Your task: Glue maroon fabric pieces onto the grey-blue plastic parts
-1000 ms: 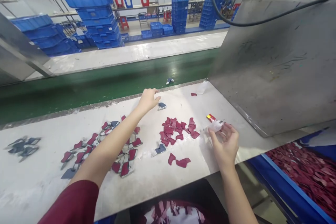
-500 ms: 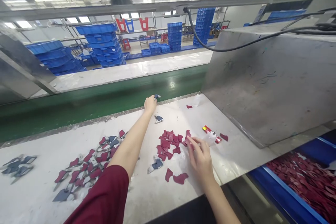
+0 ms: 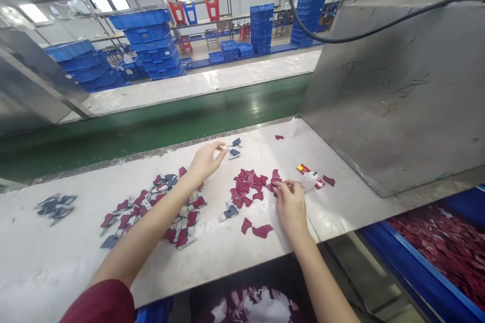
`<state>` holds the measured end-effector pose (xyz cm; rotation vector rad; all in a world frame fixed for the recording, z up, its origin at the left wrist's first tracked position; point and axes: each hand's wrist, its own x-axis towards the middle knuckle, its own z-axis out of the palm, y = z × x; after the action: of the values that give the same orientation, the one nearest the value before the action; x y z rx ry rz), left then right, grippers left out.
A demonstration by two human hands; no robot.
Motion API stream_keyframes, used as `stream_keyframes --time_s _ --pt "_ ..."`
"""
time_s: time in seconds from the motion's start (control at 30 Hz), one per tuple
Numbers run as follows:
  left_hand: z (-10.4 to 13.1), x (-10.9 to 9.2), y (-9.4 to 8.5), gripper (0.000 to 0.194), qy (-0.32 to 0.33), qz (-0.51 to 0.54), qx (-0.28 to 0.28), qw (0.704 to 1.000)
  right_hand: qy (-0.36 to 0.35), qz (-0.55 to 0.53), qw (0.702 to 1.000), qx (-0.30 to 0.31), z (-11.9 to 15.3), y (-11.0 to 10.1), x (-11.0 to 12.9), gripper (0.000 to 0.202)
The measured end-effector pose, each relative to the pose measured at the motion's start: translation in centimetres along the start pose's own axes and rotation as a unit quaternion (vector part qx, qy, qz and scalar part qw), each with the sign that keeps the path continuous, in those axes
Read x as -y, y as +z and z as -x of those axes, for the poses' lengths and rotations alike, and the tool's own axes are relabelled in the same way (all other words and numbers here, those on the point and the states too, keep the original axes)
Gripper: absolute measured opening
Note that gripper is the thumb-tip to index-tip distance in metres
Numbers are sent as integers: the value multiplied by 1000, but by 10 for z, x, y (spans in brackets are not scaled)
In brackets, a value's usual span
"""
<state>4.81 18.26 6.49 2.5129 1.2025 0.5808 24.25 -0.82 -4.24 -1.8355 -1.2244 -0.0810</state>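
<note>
My left hand (image 3: pixel 206 162) is just left of two blue-grey pieces with pale parts, an upper piece (image 3: pixel 237 142) and a lower piece (image 3: pixel 234 153). Its thumb and fingers are apart, with nothing visible between them. The fingers of my right hand (image 3: pixel 292 207) are pinched on a small dark red curved piece (image 3: pixel 270 187) at the right edge of a loose pile of similar flat red pieces (image 3: pixel 243 189). Left of my forearm spreads a heap of joined red and grey pieces (image 3: pixel 142 199), partly hidden by that arm.
Beyond the white table runs a green conveyor belt (image 3: pixel 189 121). A metal box (image 3: pixel 394 96) bounds the right side. Below it, a blue bin (image 3: pixel 401 247) holds many red pieces. A red-and-yellow packet (image 3: pixel 303 168) and a small blue-grey group (image 3: pixel 56 208) lie on the table.
My left hand has drawn back from the belt edge; the blue-grey piece there now lies beside the other one. My right hand stays at the red pile. The view has tilted down.
</note>
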Motion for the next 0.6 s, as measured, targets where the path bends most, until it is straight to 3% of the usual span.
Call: stream_keyframes --time_s 0.1,0.23,0.33,0.43,0.6 --pt "75 -18 -7 42 9 -14 15 1000 6 -13 1000 16 -1 -4 0 32" --pt "147 -30 12 45 -19 -10 44 999 5 -37 998 42 1 -17 9 29" --pt "168 -32 35 30 -40 7 14 999 59 -111 990 66 9 -27 29 27" --pt "173 -36 51 14 -46 43 -55 997 144 -203 964 98 22 -28 55 30" --pt "178 -56 54 18 -82 157 -146 973 239 -365 889 142 34 -25 91 31"
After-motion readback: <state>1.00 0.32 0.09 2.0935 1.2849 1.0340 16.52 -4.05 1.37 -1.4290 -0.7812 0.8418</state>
